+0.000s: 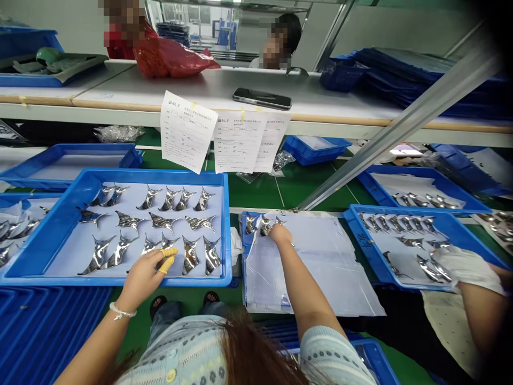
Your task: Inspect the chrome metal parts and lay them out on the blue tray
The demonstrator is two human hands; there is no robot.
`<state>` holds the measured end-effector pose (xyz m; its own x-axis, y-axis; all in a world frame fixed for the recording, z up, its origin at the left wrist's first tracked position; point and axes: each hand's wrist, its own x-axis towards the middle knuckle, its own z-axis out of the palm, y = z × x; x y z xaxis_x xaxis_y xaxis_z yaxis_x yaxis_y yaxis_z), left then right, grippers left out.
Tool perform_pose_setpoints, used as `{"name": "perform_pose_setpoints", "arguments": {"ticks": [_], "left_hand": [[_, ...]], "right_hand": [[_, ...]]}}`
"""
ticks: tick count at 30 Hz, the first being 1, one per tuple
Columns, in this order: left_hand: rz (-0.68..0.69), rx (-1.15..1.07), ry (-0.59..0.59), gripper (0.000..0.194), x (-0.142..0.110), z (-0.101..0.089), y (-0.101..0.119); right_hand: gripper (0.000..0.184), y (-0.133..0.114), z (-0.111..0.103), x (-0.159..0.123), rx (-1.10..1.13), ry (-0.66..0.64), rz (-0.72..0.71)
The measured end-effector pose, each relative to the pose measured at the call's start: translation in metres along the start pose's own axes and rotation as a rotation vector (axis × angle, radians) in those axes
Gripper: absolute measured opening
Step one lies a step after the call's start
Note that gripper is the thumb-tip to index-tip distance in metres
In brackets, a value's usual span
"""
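My left hand (pixel 150 270), with yellow finger cots on its fingertips, is over the front row of a blue tray (pixel 226 230). Its thumb and forefinger look slightly apart, with no piece visible between them. Beneath and beside it lie curved, mirror-bright metal pieces with pointed corners, such as one metal piece (pixel 190 255) just right of the fingertips. To the right, my right hand (pixel 281 234) is closed on a similar shiny piece (pixel 279 221) at the back of a white-covered board (pixel 304 267). Its fingertips are partly hidden. Two more pieces sit to its left, including a shiny piece (pixel 251 223).
At right, a co-worker's white-gloved hand (pixel 468 267) is over another blue tray (pixel 352 235) of metal pieces. A slanted metal post (pixel 385 144) rises behind the board. Paper forms (pixel 186 131) hang from the shelf (pixel 120 96), which bears a phone (pixel 262 99) and a red bag (pixel 172 58).
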<state>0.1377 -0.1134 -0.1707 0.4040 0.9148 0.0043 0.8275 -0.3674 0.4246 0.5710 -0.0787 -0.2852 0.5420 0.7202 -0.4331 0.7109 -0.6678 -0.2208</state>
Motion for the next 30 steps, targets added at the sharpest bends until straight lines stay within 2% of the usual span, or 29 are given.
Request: {"name": "perform_pose_setpoints", "arguments": {"ticks": [4,10,14,18,21,28,30], "left_hand": [[-0.012,0.011,-0.001,0.029,0.000,0.000,0.002],[0.006,0.044,-0.009,0.024,0.000,0.001,0.001],[0.001,0.051,-0.020,0.020,0.000,0.000,0.002],[-0.001,0.041,-0.021,0.019,0.001,-0.001,0.005],[-0.004,0.056,-0.022,0.021,0.001,-0.002,0.006],[0.001,0.108,-0.036,0.022,0.001,-0.002,0.008],[0.005,0.124,-0.040,0.023,0.001,-0.002,0.008]], "right_hand": [[0.027,-0.003,-0.003,0.003,0.036,0.017,-0.050],[0.028,-0.002,0.005,0.018,-0.017,-0.024,-0.027],[0.030,0.013,0.002,0.018,0.017,0.035,-0.002],[0.033,0.040,-0.003,0.012,0.053,0.124,0.106],[0.030,0.055,0.000,0.009,0.079,0.132,0.159],[0.032,0.063,0.006,0.016,0.117,0.225,0.213],[0.032,0.065,0.004,0.020,0.116,0.214,0.222]]}}
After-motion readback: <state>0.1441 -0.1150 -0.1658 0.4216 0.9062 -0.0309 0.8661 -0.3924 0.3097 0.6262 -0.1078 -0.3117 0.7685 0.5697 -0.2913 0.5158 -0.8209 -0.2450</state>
